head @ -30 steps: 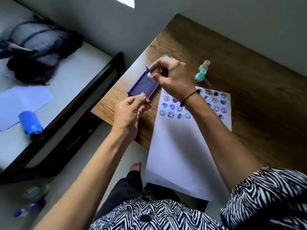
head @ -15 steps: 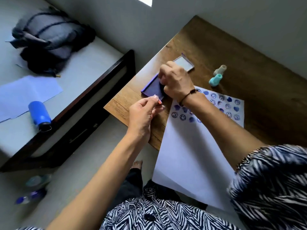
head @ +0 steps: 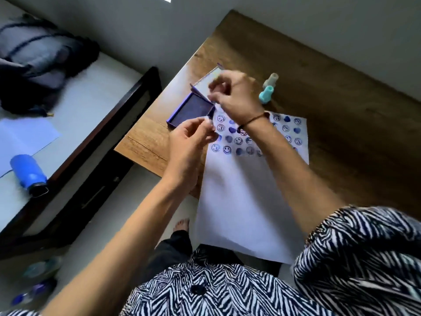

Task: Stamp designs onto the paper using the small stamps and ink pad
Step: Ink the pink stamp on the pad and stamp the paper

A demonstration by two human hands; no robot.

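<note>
The purple ink pad (head: 191, 109) lies open near the wooden table's (head: 330, 99) left edge, its lid (head: 205, 81) tilted up behind it. My right hand (head: 237, 96) hovers blurred above the pad's right end, fingers pinched on a small pale stamp that is mostly hidden. My left hand (head: 189, 137) is just in front of the pad's near corner with thumb and fingers pinched; what it holds is unclear. The white paper (head: 239, 201) lies to the right, its far end covered with several blue smiley and heart prints. A teal stamp (head: 266, 95) and a beige stamp (head: 271, 80) lie beyond it.
The paper's near end hangs over the table edge above my lap. To the left stands a dark-framed bed with a blue bottle (head: 28, 173), a light blue sheet (head: 22, 135) and a dark bag (head: 38, 62). Bottles (head: 38, 290) lie on the floor.
My right hand pressed down on the ink pad, then lifted off it and now hovers above its right end. My left hand has stayed by the pad's near corner.
</note>
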